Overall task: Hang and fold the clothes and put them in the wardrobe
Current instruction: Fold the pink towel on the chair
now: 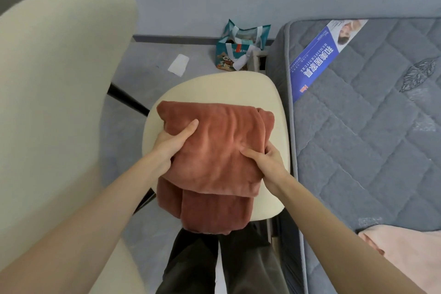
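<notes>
A folded rust-red fleece garment [214, 148] lies on the cream seat of a chair [214, 88], its lower layers hanging over the seat's near edge. My left hand [174, 138] grips the garment's left side, thumb on top and fingers tucked underneath. My right hand [267, 157] grips the right side the same way, thumb pressed into the fleece. Both forearms reach in from the bottom of the view.
A second cream chair back [59, 67] fills the left. A grey quilted mattress [370, 126] with a blue label lies at right, with a pink cloth [405, 253] on its near corner. A patterned bag [241, 48] and a white paper [179, 64] sit on the floor.
</notes>
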Available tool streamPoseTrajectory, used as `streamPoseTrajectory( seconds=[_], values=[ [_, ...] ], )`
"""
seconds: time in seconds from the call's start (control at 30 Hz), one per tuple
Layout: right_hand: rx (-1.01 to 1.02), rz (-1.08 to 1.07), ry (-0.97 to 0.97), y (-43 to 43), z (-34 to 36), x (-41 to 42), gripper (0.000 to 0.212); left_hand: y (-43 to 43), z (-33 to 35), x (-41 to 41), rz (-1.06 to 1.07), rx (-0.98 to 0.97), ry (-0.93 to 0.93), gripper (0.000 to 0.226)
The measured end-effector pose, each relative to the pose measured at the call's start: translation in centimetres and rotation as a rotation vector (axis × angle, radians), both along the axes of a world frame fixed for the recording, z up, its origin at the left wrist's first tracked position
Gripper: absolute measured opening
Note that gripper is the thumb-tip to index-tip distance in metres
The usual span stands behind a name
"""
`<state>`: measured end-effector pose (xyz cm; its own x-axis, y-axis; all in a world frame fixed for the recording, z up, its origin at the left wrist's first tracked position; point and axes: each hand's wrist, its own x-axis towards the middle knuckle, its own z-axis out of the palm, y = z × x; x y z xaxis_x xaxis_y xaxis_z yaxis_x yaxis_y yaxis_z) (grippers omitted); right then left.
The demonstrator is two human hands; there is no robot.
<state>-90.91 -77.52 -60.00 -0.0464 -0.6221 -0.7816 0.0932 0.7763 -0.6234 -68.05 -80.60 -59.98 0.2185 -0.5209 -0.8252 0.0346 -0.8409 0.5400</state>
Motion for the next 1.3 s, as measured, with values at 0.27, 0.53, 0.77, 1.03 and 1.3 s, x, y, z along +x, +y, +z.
streamPoseTrajectory(
  seconds=[0.27, 0.53, 0.77, 1.03, 1.3],
  values=[
    [-0.304, 0.231, 0.796, 0.4, 0.0, 3.1, 0.092, 1.9, -0.9, -2.8, -0.292, -0.465, -0.863, 0.076],
    [-0.531, 0.96, 1.011, 0.5, -4.4, 2.2, 0.068, 3.6, -5.4, -4.2, -1.061, -0.448, -0.913, 0.063],
    [-0.501, 1.063, 0.988, -0.6, -6.0, 1.3, 0.064, 2.9, -6.6, -3.3, -1.092, -0.419, -0.836, 0.064],
    [-0.597, 1.007, 0.958, -6.7, -0.6, 1.1, 0.079, -4.0, -1.9, -1.6, -1.081, -0.488, -0.89, 0.075],
    [-0.254, 1.482, 0.976, -11.9, -1.1, 3.8, 0.094, -8.5, -2.7, -1.4, -1.547, -0.098, -0.815, 0.112]
  ],
)
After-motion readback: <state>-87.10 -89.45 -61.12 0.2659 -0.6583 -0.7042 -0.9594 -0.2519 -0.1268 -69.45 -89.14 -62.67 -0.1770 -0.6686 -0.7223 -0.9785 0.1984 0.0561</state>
